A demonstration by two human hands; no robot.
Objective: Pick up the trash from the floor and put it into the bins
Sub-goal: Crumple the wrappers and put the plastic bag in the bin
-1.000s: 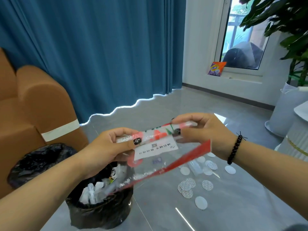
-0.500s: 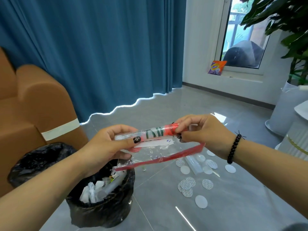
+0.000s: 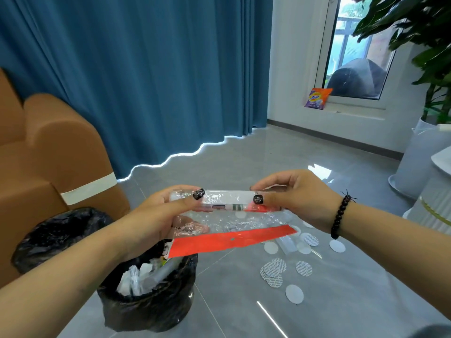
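I hold a clear plastic bag (image 3: 227, 223) with a red strip along its lower edge, stretched between both hands above the floor. My left hand (image 3: 158, 215) pinches the rolled top at its left end, my right hand (image 3: 297, 198) pinches the right end. The roll lies level between my thumbs. Below my left hand stands a bin lined with a black bag (image 3: 146, 298), holding white and clear scraps. A second black-lined bin (image 3: 56, 230) sits behind it, by the sofa. Several white round discs (image 3: 275, 272) and a clear plastic piece (image 3: 288, 245) lie on the grey floor under my right hand.
A brown sofa (image 3: 48, 154) stands at the left, a blue curtain (image 3: 146, 69) behind. A white plant pot (image 3: 412, 162) and white furniture (image 3: 436, 203) stand at the right. An orange and purple packet (image 3: 317, 97) leans on the window sill.
I have rolled the bag's top further down, so the label and red and green print are wound into the roll. The red strip has swung up to face me.
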